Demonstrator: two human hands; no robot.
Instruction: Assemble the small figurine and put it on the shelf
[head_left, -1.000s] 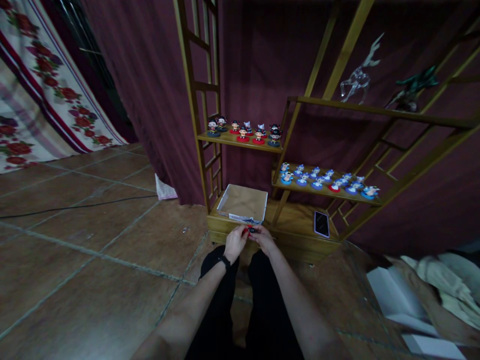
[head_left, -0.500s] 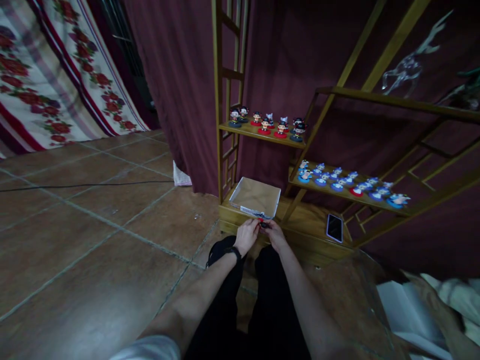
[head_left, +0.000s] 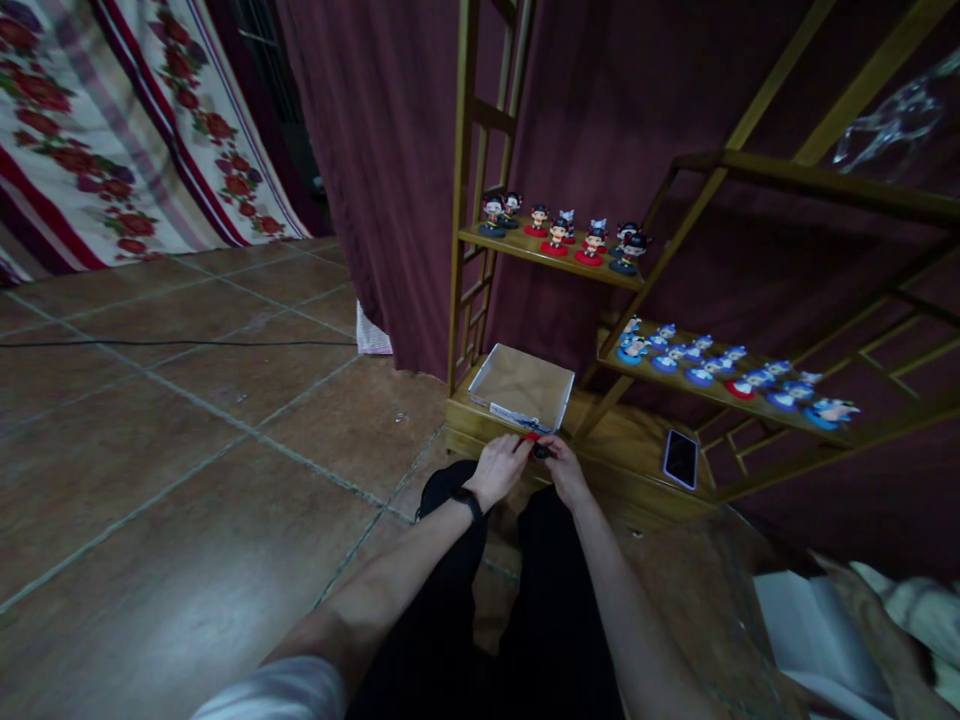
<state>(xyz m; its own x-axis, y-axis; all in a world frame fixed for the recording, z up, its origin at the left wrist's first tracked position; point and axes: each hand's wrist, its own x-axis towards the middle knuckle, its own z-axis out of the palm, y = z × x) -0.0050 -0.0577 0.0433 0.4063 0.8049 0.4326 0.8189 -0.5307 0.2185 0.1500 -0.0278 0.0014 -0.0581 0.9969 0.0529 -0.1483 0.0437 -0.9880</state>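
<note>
Together, L hand [head_left: 501,468] & R hand [head_left: 564,472] pinch a small red-and-black figurine [head_left: 535,446] betw. fingertips, just in front of the open cardboard box [head_left: 523,388] on the shelf base [head_left: 622,440].

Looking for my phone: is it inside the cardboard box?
No, the phone lies on the bottom shelf, right of the cardboard box.

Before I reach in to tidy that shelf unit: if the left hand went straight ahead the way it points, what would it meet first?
Probably the shallow open cardboard box on the wooden bottom shelf. The left hand points forward and up at its near wall, pinching a small red-and-black figurine with the right hand. Depth is unclear.
</note>
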